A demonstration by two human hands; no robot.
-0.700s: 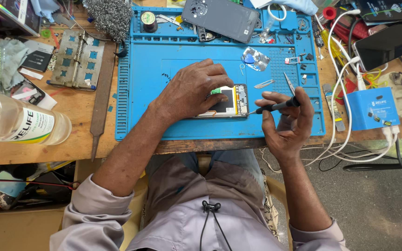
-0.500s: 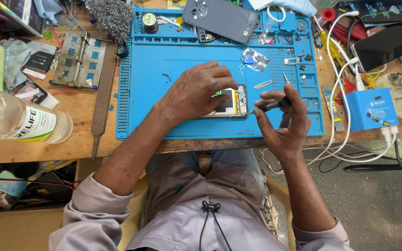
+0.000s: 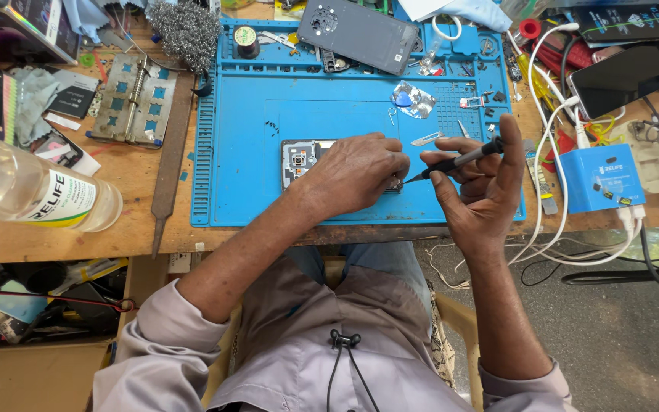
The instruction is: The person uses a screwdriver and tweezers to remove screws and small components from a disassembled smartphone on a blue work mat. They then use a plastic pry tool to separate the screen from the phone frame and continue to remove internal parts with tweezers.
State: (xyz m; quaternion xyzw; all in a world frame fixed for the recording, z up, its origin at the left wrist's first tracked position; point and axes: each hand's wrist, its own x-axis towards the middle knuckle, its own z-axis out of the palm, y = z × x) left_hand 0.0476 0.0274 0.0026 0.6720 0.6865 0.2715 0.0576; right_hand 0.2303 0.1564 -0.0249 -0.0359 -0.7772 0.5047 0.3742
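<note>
An opened phone (image 3: 299,159) with its inner parts showing lies on the blue repair mat (image 3: 238,183). My left hand (image 3: 356,172) lies over the phone's right half and presses it down on the mat. My right hand (image 3: 482,179) grips a thin black screwdriver (image 3: 455,162); its tip points left and meets the phone's right end beside my left fingers. A dark phone back cover (image 3: 360,34) lies at the mat's far edge.
A clear plastic bottle (image 3: 32,194) lies on its side at the left of the wooden bench. A metal file (image 3: 169,164), a steel-wool pad (image 3: 184,30), a blue box (image 3: 600,179) with white cables and other phones surround the mat. Tweezers (image 3: 426,139) lie near my right hand.
The screwdriver has swung from raised to pointing left at the phone's end. My left hand stays on the phone.
</note>
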